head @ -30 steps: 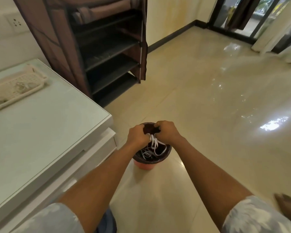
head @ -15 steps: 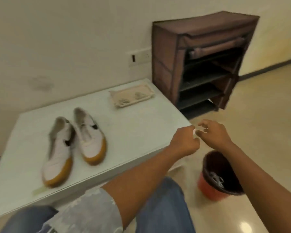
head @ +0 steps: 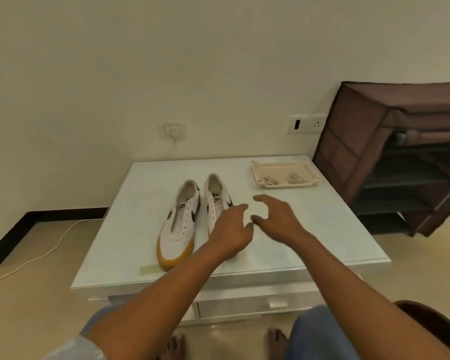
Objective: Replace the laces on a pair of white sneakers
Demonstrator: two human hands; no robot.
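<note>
Above table [head: 322, 229] by sneakers [head: 179, 224] now, fwd of earlier spot; L hand [head: 230, 229] loose, empty; R hand [head: 278, 216] spread

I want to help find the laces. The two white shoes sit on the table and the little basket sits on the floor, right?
No. The head view shows the little basket on the table, at its far right, not on the floor. The two white shoes do sit on the table.

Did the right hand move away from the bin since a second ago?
Yes. It was down at the bin on the floor beside the table; now the right hand hovers above the table top, next to the sneakers.
</note>
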